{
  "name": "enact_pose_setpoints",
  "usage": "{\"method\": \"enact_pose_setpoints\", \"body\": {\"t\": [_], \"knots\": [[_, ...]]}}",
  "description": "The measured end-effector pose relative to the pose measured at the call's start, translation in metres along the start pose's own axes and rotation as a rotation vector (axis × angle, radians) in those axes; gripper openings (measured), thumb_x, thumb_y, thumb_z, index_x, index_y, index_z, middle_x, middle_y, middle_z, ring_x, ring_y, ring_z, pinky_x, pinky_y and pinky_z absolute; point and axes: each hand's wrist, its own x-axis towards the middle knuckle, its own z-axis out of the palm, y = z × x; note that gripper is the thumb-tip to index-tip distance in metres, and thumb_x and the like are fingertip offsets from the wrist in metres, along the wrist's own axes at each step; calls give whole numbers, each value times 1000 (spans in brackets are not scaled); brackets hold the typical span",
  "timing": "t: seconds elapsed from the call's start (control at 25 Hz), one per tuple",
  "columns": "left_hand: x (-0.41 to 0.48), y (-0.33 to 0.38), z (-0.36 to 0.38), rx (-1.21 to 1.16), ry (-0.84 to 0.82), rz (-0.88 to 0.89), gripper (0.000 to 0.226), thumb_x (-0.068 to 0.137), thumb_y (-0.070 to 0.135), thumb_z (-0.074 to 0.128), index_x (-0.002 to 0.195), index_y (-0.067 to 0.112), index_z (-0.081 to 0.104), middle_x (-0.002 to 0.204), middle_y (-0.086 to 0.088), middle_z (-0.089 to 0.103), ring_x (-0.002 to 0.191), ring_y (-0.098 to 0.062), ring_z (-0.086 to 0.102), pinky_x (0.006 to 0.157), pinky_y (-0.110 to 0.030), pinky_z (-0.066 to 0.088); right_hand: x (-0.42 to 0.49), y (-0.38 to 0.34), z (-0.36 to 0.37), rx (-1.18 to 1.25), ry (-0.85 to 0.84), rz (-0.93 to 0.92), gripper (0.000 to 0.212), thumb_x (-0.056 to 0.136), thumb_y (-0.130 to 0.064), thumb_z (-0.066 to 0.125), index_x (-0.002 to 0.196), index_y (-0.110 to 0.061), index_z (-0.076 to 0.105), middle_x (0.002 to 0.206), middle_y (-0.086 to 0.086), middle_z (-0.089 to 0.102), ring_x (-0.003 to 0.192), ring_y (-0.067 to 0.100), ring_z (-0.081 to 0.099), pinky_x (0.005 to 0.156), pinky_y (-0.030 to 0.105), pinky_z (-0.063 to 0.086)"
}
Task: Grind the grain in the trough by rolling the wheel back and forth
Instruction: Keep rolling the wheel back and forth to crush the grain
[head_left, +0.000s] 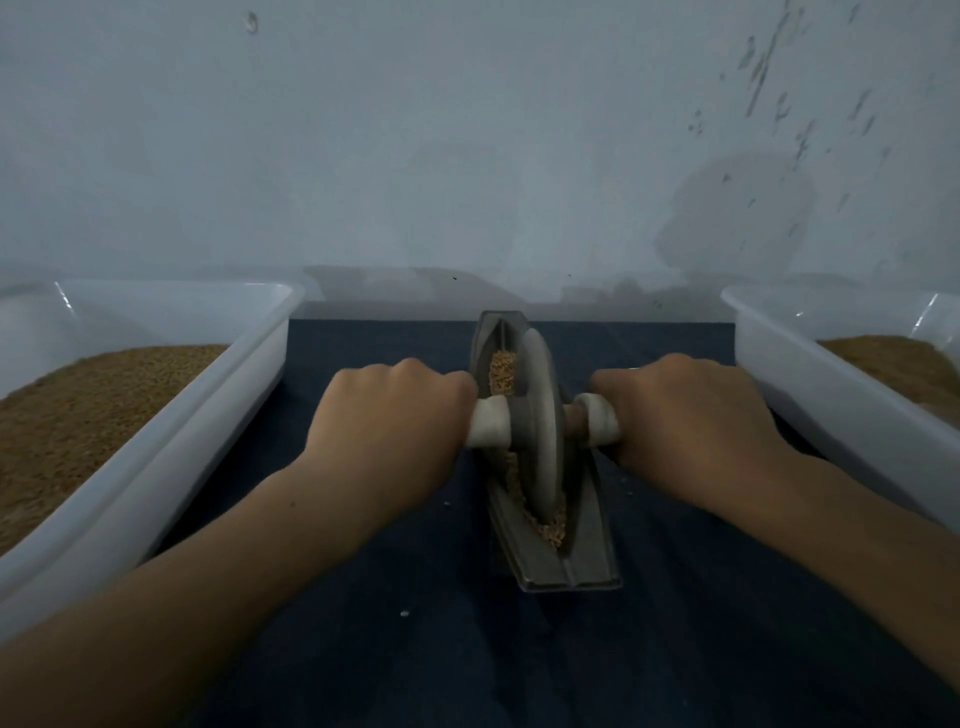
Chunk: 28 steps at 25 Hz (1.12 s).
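A narrow grey trough (574, 569), shaped like a slim boat, lies in the middle of the counter (415, 649). It runs lengthwise away from the viewer, its far end close to the wall (467, 156). A grey disc-shaped wheel (543, 415) stands upright on its edge in the trough's groove, about midway along. Tan grain (501, 371) fills the groove beyond the wheel, and more shows at the near foot of the wheel. A pale handle (488, 422) passes through the wheel's centre and sticks out on both sides.

The left hand (395, 421) is curled tightly round the left end of the handle, knuckles up. The right hand (691, 421) grips the right end the same way. Both forearms reach in from the bottom corners.

The counter is covered in dark blue cloth. A white plastic left tray (234, 415) sits beside the left hand and a matching right tray (831, 405) beside the right hand. Each holds a bed of brown granules (78, 426).
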Motion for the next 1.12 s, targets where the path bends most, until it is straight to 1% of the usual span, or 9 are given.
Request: {"method": "enact_pose_setpoints", "body": {"t": [0.12,0.2,0.28,0.44,0.52,0.64,0.8,0.96,1.12], "knots": [[22,1,23,29,-97,-18,33,76,32,70,77,27,38,59,6,23,44,-16,25,44,-27,14,14,0,20,60,-94,82,37,73,-36,73,67,-33,37,59,-11,39,49,16,40,47,22,18],[49,-2,39,12,-99,-58,10,85,29,61,87,24,52,66,3,41,58,-25,52,50,-31,29,42,-3,34,133,-97,159,25,80,-35,68,73,-32,44,71,-4,54,66,27,57,54,29,32],[67,-7,44,-11,-139,-116,9,89,26,58,97,25,61,80,-2,58,73,-29,63,56,-34,36,69,-4,37,136,-140,181,13,84,-30,65,80,-31,52,85,2,64,80,30,62,61,33,37],[44,-4,35,-47,-113,-113,12,85,28,62,87,23,52,66,4,39,56,-20,42,52,-32,31,54,-1,27,100,-146,124,25,82,-32,68,76,-32,44,78,0,58,74,29,59,57,31,35],[13,-1,22,-41,-46,-56,35,75,33,70,76,29,36,59,9,23,46,-12,20,46,-26,17,22,-3,13,31,-33,23,43,70,-32,78,70,-33,35,60,-7,38,54,23,45,47,23,21],[-3,-2,2,-37,49,-5,57,54,35,82,70,33,27,56,12,7,46,-6,-1,49,-19,2,-2,-3,-5,23,17,-21,58,53,-29,86,66,-34,30,53,-12,20,40,16,28,48,17,9],[19,2,29,6,-74,-65,34,75,30,69,74,29,35,57,7,23,44,-14,19,45,-26,15,23,-4,16,51,-73,79,41,74,-34,74,69,-33,34,60,-9,35,53,20,41,48,24,22],[61,-3,49,-37,-68,-162,6,85,22,61,86,24,54,67,1,47,59,-26,52,52,-32,31,73,-6,35,154,-163,201,24,86,-31,66,76,-30,45,87,1,64,80,28,60,62,34,40],[44,-3,35,-68,-79,-124,17,85,26,62,83,24,45,64,5,33,55,-21,40,51,-32,30,51,-4,22,133,-176,140,26,84,-35,67,76,-31,43,81,-1,58,76,29,59,59,32,37]]}}
